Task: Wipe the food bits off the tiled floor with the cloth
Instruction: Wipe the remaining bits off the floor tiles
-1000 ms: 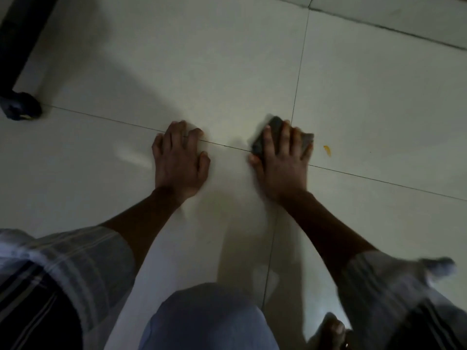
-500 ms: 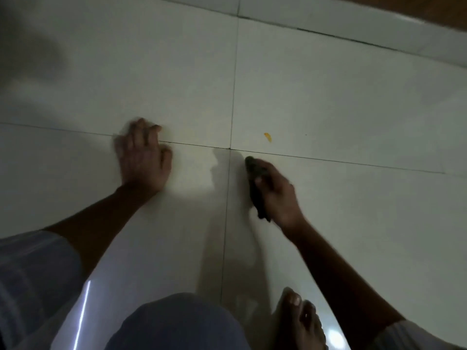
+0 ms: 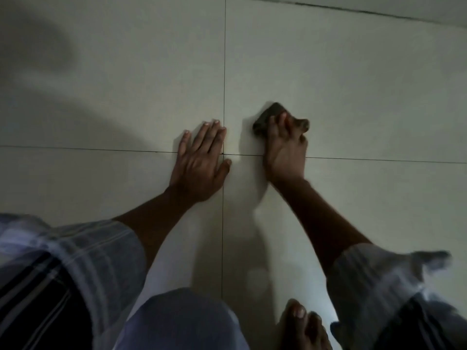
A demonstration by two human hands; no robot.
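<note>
Two hands: both are down on the pale, glossy tiled floor (image 3: 353, 84), close on either side of the crossing of the dark grout lines (image 3: 224, 72).
Left hand (image 3: 202, 160): released and spread flat, palm on the tile, fingers together and pointing away from the person; it holds nothing and looks to be a prop for the body's weight.
Right hand (image 3: 284, 150): clenched over a small dark, crumpled cloth (image 3: 267, 117), pressing it against the floor; the hand and forearm are smeared with motion blur.
Cloth position: it lies under the right fingers (image 3: 278, 125) and juts out past them on the far side, on the tile beyond the cross-wise grout line and just right of the lengthwise one.
Step in hand: by my reading, a wiping stroke mid-sweep, with the cloth kept in contact with the tile.
Food bits: none can be made out on the lit part of the floor; any crumb may be hidden beneath the cloth, or lost in the dim light and shadow.
Next move: likely to draw the cloth on with even downward pressure, gathering any bits into its folds rather than scattering them, then to lift it and check the tile and the grout.
Other parts: a striped sleeve (image 3: 83, 253), a knee in light cloth (image 3: 182, 319) and a bare foot (image 3: 303, 327) sit at the near edge.
</note>
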